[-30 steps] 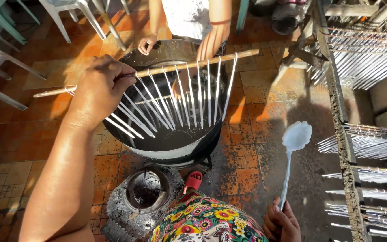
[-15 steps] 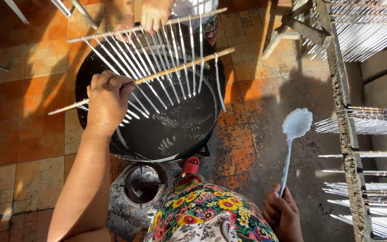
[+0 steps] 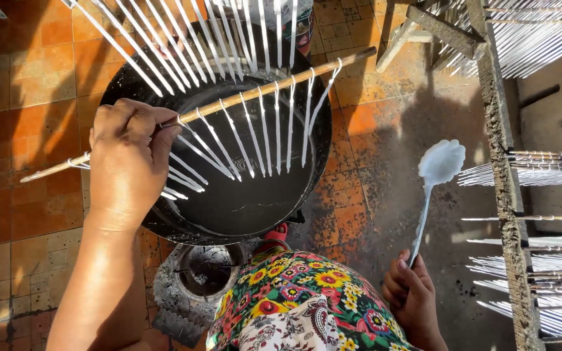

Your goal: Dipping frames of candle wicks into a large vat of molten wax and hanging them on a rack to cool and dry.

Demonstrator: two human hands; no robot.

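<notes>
Basically, the left hand [image 3: 128, 159] is clenched around a long wooden stick [image 3: 229, 104] near its lower-left end, holding it on a diagonal from left of centre up to upper right, above a wide black pan [image 3: 229, 201] in the middle of the frame. A row of thin white candles [image 3: 265, 130] hangs off the stick on strings, spaced like comb teeth, some splayed sideways near the hand. Judgement: the load is light but the stick is long and gripped off-centre, so it will want to tip at the far end; better hold would be closer to mid-span or both ends. Candles look thin, probably soft and brittle-coated, likely to stick together if they swing and touch; handle by the stick only, not the wax. A second stick of candles [image 3: 183, 39] sits across the pan's upper rim at top of frame. Right hand [image 3: 411, 292], lower right, is closed on the handle of a ladle [image 3: 440, 162] whose bowl is caked white; it's held clear of the pan over the tiled floor [image 3: 27, 84]. Small stove [image 3: 206, 270] sits below the pan, bottom centre. Rack [image 3: 508, 195] on the right edge holds more sticks of candles.
</notes>
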